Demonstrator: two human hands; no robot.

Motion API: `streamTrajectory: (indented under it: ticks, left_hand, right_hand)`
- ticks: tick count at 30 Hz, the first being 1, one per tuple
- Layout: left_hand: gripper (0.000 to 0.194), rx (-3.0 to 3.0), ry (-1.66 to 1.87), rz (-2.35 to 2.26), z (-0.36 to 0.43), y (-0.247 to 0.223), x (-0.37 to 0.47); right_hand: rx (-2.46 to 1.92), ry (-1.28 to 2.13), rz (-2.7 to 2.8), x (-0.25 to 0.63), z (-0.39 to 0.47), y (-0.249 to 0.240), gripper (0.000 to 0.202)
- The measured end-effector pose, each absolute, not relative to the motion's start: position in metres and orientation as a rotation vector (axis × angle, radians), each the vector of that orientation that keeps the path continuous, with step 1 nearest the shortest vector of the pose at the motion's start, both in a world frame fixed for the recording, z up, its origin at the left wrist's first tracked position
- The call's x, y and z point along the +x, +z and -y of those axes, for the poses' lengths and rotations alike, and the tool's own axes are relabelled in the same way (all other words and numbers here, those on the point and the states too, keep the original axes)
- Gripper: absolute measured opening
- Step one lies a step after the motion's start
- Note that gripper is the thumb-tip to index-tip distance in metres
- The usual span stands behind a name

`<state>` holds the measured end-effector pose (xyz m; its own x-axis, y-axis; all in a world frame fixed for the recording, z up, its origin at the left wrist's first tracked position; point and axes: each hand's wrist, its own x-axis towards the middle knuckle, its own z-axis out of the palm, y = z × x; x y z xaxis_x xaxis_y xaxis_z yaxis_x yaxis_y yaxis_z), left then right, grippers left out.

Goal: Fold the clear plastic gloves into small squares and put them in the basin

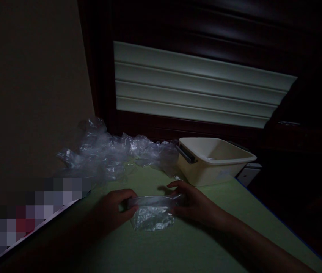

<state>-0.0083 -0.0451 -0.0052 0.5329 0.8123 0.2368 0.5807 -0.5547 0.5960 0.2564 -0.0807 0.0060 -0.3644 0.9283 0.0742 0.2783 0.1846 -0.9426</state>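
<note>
A clear plastic bag [153, 217] is stretched between my two hands, low over the green tabletop [138, 250]. Its upper edge forms a folded band, and the lower part hangs down crinkled. My left hand [118, 207] pinches the band's left end between thumb and fingers. At the other end, my right hand [190, 201] has its thumb and some fingers closed on the plastic, with the index finger raised. The room is dim, so the fingertips are hard to make out.
Crumpled clear plastic bags [118, 151] are heaped along the back left. A cream plastic bin [206, 172] with dark handles stands at the back right, a pale flat device [248, 175] behind it. A dark wooden frame with a louvred panel [195, 87] rises behind the table.
</note>
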Motion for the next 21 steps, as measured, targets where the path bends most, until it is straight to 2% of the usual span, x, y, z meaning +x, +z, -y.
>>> streamTrajectory:
  ticks: [4, 14, 21]
  left_hand:
    - [0.015, 2.348, 0.680, -1.128, 0.048, -0.001, -0.008]
    - [0.015, 2.363, 0.700, -1.124, 0.055, 0.005, -0.009]
    - [0.021, 2.361, 0.715, -1.080, 0.058, 0.005, -0.010]
  right_hand:
    - [-1.182, 1.048, 1.845, 0.255, 0.079, 0.004, 0.030]
    - [-1.266, 0.948, 1.911, 0.256, 0.078, 0.001, 0.015]
    - [-1.255, 0.932, 1.946, 0.255, 0.080, 0.004, 0.017]
